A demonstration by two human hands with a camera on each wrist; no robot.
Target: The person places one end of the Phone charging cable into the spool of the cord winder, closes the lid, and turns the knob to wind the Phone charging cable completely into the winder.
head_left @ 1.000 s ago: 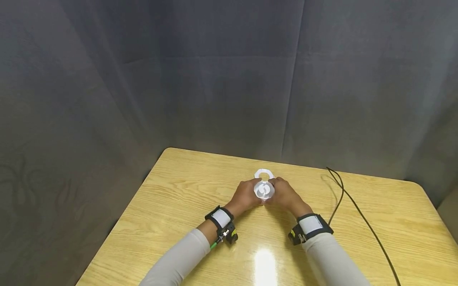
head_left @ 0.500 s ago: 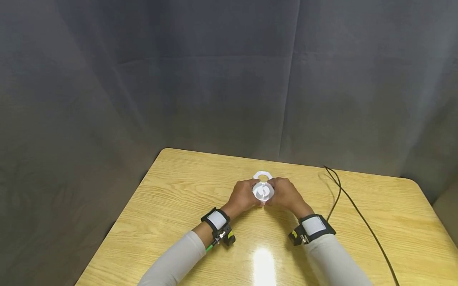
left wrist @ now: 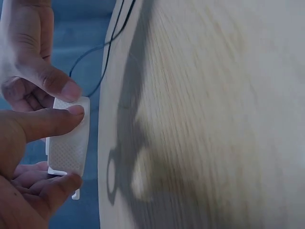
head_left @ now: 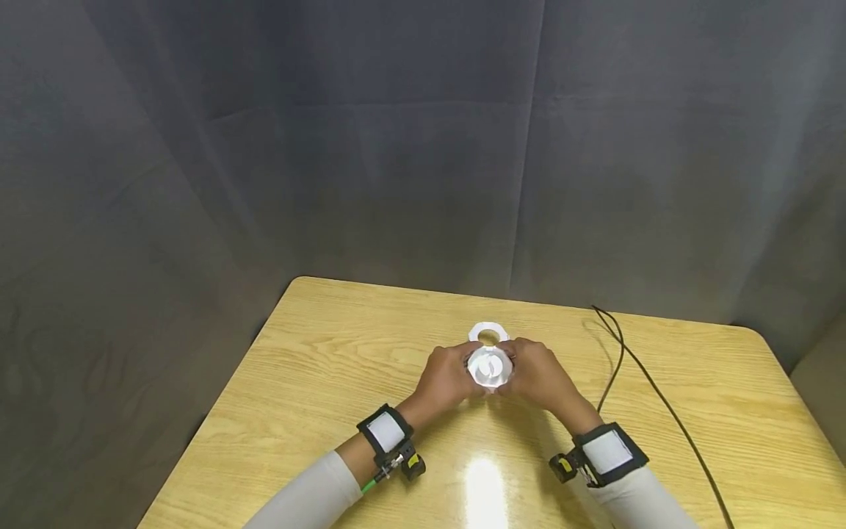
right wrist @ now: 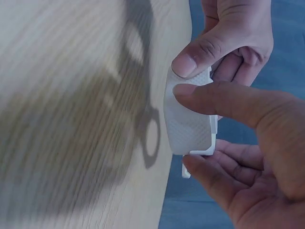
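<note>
Both hands on one white plastic piece, above the counter.

We note the left hand [head_left: 449,380] and right hand [head_left: 538,376] pinching a round white plastic piece [head_left: 490,366] between thumbs and fingers, one at each side, held just over the middle of the wooden counter [head_left: 317,382]. A white ring-shaped part [head_left: 488,334] shows just behind it. A black cable [head_left: 661,411] runs along the counter to our right; grey curtain [head_left: 396,147] behind.

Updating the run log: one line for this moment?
left hand: pinches white plastic part | right hand: pinches same part | part: lifted off table
</note>
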